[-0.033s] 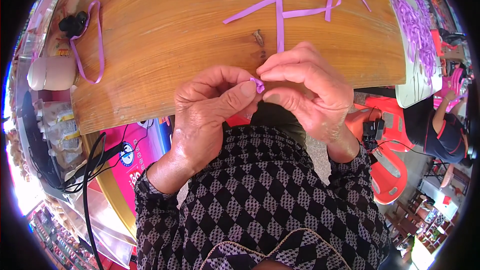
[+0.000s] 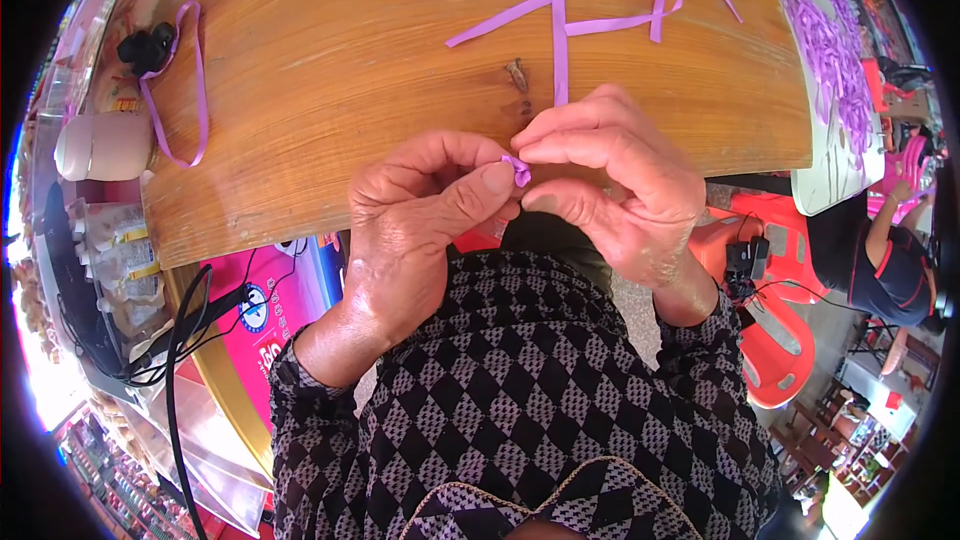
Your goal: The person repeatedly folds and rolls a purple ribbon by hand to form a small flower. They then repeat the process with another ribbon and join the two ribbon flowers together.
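Observation:
Between the thumb and forefinger of my left hand (image 2: 405,210) is a small folded bit of purple ribbon (image 2: 521,171), mostly covered by the fingertips. My right hand (image 2: 640,190) curves close on its right side, thumb and fingers apart. Its fingertips come right up to the folded bit; whether they touch it I cannot tell. Just beyond my hands, a long purple ribbon strip (image 2: 560,50) lies on the wooden table (image 2: 330,70), running away from me. Several more strips cross it at the far side.
A heap of purple ribbons (image 2: 830,60) covers part of a white surface (image 2: 830,190) at right. On the left are a ribbon loop (image 2: 203,90), a black object (image 2: 146,48), a pale rounded container (image 2: 105,147) and black cables (image 2: 172,390). Red stools (image 2: 775,340) and another person (image 2: 890,260) are at right.
My right thumb has shifted slightly left, closer to my left fingertips. The rest looks the same.

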Available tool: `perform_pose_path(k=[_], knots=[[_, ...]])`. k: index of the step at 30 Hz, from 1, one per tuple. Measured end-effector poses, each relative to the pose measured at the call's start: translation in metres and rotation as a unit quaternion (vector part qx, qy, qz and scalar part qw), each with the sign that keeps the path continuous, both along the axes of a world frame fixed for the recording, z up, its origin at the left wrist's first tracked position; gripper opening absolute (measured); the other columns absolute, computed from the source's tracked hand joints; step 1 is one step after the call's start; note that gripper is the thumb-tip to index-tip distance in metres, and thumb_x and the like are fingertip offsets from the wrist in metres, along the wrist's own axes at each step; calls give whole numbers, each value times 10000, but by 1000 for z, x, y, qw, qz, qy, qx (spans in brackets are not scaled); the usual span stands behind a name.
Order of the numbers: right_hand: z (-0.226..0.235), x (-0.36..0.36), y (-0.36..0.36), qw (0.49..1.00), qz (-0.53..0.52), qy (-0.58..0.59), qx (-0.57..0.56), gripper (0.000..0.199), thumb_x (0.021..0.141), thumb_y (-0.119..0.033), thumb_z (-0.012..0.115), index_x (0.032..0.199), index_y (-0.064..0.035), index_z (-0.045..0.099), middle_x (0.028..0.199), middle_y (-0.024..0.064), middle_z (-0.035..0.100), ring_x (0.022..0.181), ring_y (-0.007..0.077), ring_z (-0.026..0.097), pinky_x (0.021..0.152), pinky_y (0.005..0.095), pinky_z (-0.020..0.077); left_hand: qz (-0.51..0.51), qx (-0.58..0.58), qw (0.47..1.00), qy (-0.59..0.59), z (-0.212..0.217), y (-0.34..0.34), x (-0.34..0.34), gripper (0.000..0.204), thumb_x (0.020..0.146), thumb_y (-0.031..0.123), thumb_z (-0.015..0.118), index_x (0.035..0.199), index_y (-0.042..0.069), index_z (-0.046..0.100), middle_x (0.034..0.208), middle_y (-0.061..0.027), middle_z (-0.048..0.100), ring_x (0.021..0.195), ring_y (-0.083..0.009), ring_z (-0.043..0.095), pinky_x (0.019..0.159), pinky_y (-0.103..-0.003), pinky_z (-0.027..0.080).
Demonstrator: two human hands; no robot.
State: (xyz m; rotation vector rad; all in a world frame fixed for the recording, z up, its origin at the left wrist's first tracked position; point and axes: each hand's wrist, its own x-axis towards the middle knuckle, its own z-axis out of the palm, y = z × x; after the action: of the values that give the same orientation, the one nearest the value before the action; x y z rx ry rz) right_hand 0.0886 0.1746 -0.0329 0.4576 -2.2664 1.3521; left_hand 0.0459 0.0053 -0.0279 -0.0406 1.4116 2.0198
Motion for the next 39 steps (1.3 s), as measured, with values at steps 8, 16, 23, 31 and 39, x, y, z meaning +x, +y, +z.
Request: perform_pose_path(k=[8,16,23,31,39], knots=[[-5,2,-5,1000,-15,15,-2,309,628,-87,745,893,12,623,913,105,626,754,203,540,647,285,434,-1,-17,999,30,6,2,4,113,796,67,650,864,-20,626,728,-41,621,599,-64,538,525,-169,423],[-6,-1,-5,999,6,28,-17,306,633,-92,743,898,8,627,884,102,627,736,203,536,621,285,432,-45,26,996,-79,8,-1,-5,110,759,59,679,823,-19,636,708,-30,617,591,-53,522,523,-168,393],[-4,1,1,998,48,14,-29,254,634,-54,743,855,7,633,818,100,616,696,190,523,592,277,419,-58,71,990,-111,7,-11,-1,107,748,10,646,844,-36,636,702,-42,611,582,-66,505,539,-173,383],[-2,6,1,992,72,-58,-91,167,655,92,670,790,20,602,791,97,598,675,176,508,594,270,399,-61,-24,998,-25,17,-14,0,93,743,-25,622,832,-51,633,745,-77,634,652,-93,566,613,-201,439],[-1,8,4,990,76,-76,-96,166,664,43,707,787,5,602,780,83,597,674,183,518,595,275,407,-82,-92,992,15,17,-17,1,119,763,20,641,865,-41,635,754,-68,640,676,-97,581,665,-202,457]])
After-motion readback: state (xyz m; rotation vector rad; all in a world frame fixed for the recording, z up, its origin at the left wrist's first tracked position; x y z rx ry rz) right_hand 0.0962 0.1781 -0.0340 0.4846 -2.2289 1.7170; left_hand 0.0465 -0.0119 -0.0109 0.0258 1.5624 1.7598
